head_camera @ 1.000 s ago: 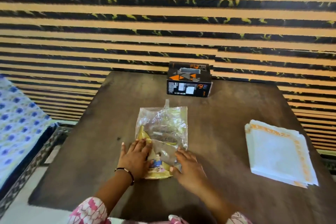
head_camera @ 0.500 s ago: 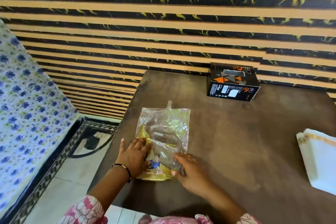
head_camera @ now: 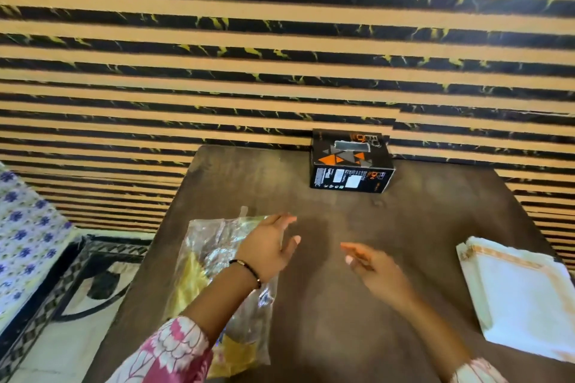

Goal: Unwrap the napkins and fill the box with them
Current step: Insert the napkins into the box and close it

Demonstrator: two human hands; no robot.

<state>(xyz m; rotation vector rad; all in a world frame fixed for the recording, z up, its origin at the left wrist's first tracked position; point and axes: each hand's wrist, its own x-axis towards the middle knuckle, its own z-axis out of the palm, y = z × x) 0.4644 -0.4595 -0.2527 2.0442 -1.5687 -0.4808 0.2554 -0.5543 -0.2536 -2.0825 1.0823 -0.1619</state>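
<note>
A stack of white napkins (head_camera: 522, 298) with an orange border lies at the table's right side. The empty clear and yellow plastic wrapper (head_camera: 211, 261) lies flat at the table's left side. A black box (head_camera: 350, 162) with orange triangles stands closed at the far edge by the wall. My left hand (head_camera: 270, 247) hovers over the wrapper's right edge, fingers spread, holding nothing. My right hand (head_camera: 371, 266) is raised over the middle of the table, fingers loosely apart and empty, well left of the napkins.
The dark brown wooden table (head_camera: 342, 227) stands against a wall of tan and black stripes (head_camera: 280, 40). A bed with a blue-flowered sheet (head_camera: 25, 239) is at the left, with patterned floor (head_camera: 93, 283) between it and the table.
Both hands have lifted off the wrapper and moved right and forward over the table. The view has swung back to the right, showing more of the napkins.
</note>
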